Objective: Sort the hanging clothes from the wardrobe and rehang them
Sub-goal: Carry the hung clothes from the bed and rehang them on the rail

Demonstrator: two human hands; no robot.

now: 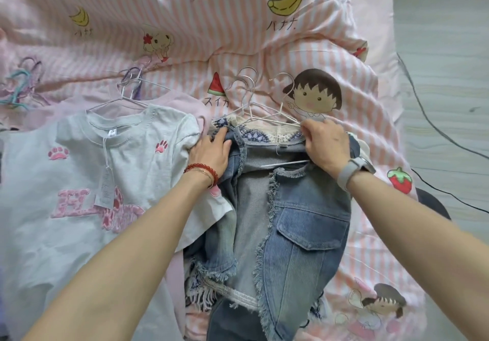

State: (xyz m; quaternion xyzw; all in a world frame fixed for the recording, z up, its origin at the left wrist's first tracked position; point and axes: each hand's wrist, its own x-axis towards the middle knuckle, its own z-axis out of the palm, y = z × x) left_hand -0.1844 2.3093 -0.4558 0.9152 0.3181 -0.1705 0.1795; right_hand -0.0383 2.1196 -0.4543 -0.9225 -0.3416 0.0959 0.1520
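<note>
- Clothes on hangers lie spread over a bed with a pink-striped cartoon cover, seen from above by the head camera.
- Denim jacket, frayed along its edges, lies near the middle of the bed, front open, with a flap pocket on its right panel.
- A patterned blue-and-cream garment shows at the jacket's collar, under the denim.
- White wire hangers sit in a bunch just above the jacket's collar, hooks pointing away from the person.
- Left hand rests on the jacket's left shoulder; its fingers lie nearly straight and press flat on the denim edge, curled round nothing that can be seen.
- Right hand sits on the jacket's right shoulder; its fingers are bent and pinch the end of a white hanger arm at the collar.
- A thin white hanger bar shows inside the jacket, just below the right hand.
- The left wrist carries a red bead bracelet; the right wrist carries a grey watch.
- Grey T-shirt with pink paw prints and pink lettering lies left of the jacket on its own wire hanger, a paper tag hanging from the neck; its sleeve touches the left hand.
- A pink garment lies under the grey T-shirt.
- Coloured hangers lie in a heap at the far left edge.
- A dark cable crosses the pale floor to the right of the bed.
</note>
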